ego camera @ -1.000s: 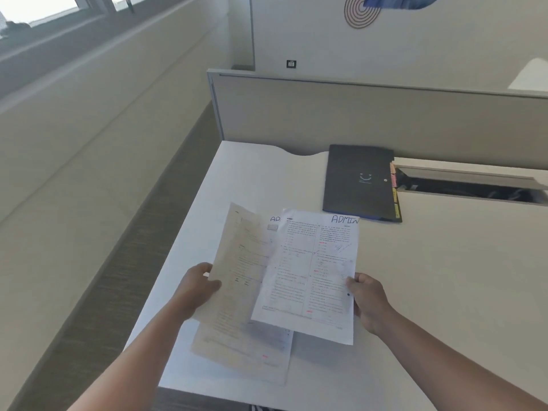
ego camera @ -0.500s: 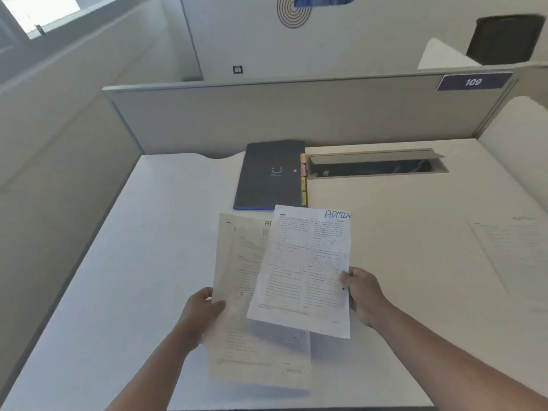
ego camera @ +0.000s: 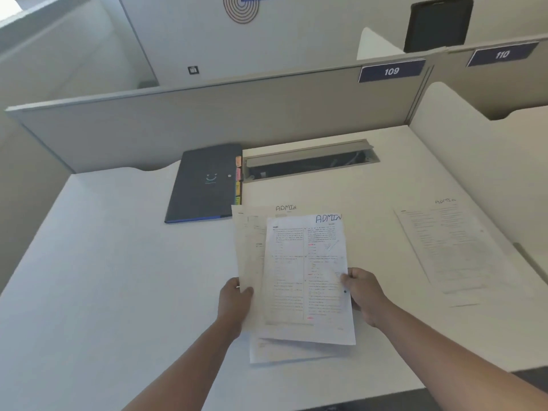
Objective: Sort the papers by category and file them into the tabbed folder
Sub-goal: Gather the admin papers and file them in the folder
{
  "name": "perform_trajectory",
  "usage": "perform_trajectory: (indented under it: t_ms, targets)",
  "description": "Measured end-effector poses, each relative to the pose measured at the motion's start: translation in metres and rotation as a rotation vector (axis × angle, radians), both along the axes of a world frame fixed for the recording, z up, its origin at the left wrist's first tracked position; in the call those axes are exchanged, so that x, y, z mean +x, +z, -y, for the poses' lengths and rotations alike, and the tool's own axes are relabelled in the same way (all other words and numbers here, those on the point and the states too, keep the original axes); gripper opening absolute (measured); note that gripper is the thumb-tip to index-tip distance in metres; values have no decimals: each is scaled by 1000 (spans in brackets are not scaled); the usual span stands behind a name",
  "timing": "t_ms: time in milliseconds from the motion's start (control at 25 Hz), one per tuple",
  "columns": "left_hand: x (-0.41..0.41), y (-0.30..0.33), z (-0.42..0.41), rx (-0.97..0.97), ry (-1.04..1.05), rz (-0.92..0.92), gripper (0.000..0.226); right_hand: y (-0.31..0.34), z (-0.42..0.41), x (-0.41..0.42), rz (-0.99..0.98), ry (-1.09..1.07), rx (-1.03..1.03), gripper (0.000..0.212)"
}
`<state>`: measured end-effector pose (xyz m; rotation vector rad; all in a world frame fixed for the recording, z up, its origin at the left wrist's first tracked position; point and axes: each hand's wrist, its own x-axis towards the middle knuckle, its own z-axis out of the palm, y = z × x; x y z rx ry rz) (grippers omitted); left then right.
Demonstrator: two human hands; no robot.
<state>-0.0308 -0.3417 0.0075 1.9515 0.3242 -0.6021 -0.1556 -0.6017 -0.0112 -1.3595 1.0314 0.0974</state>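
Observation:
My right hand (ego camera: 363, 295) grips the right edge of a printed sheet marked ADMIN (ego camera: 305, 277), held above the white desk. My left hand (ego camera: 234, 304) grips the left edge of a second ADMIN sheet (ego camera: 249, 250), which lies partly under the first. Another sheet (ego camera: 284, 351) sticks out below them. A dark closed tabbed folder (ego camera: 204, 185) lies flat at the back of the desk, its coloured tabs (ego camera: 238, 180) along its right edge. One more ADMIN paper (ego camera: 450, 244) rests on the desk at the right.
A cable tray opening (ego camera: 308, 163) with a raised lid runs behind the papers, right of the folder. Grey partition panels (ego camera: 207, 120) close the desk at the back and right, with plates 109 (ego camera: 391, 71) and 110 (ego camera: 501, 54). The desk's front edge (ego camera: 355, 401) is near me.
The two held sheets have come closer together, the right one now overlapping the left more squarely. The view has swung right, bringing the paper on the right and plate 110 into sight.

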Motion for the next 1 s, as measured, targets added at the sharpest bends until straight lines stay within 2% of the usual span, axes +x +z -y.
perform_trajectory:
  t_ms: [80,160,240,320,360,520,760,880,960,1000]
  targets:
    - [3,-6,7,12,28,37,22,-6,9,-5,-12,17,-30,23]
    - [0,-8,11,56,21,72,42,-10,17,-4,-26,35,-42,25]
    - [-4,-7,11,224,-52,167,62,-12,19,0,-20,25,-43,24]
    - [-6,-6,10,435,-207,278,65,-15,17,6,-19,17,-37,23]
    - [-7,-6,10,479,-271,280,65,-18,16,7,-22,23,-29,22]
    - [-14,-9,12,401,-310,122,61,-28,14,3,-19,45,-11,24]
    - [-9,-1,14,250,-137,-18,53,-32,18,1,40,62,20,20]
    - [-9,5,18,248,-61,-43,17,-32,19,1,59,66,23,19]
    - [-8,4,22,201,-45,-59,45,-31,20,0,60,71,24,19]
    - [-7,5,22,173,-42,-70,51,-30,19,0,58,75,23,19]
